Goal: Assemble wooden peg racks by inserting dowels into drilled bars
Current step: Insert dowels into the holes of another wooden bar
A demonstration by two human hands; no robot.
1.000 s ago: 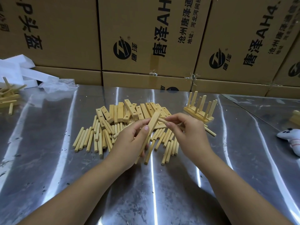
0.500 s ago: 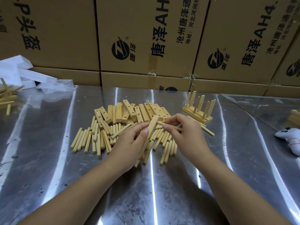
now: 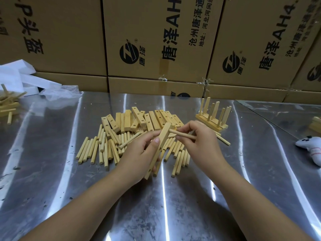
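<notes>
The left hand [image 3: 139, 154] is gripping a drilled wooden bar [image 3: 164, 136] and holding it tilted above the shiny metal table [image 3: 52, 171], with the thumb pressing on its side. The right hand [image 3: 204, 142] is pinching a dowel [image 3: 183, 136], and the dowel's tip is touching the bar near its far end. A heap of loose dowels [image 3: 93, 149] is lying on the table under both hands. A pile of drilled bars [image 3: 128, 119] is sitting just behind it. A finished peg rack [image 3: 207, 122] is standing to the right, pegs pointing up. Big cardboard boxes [image 3: 69, 35] are lining the far side
</notes>
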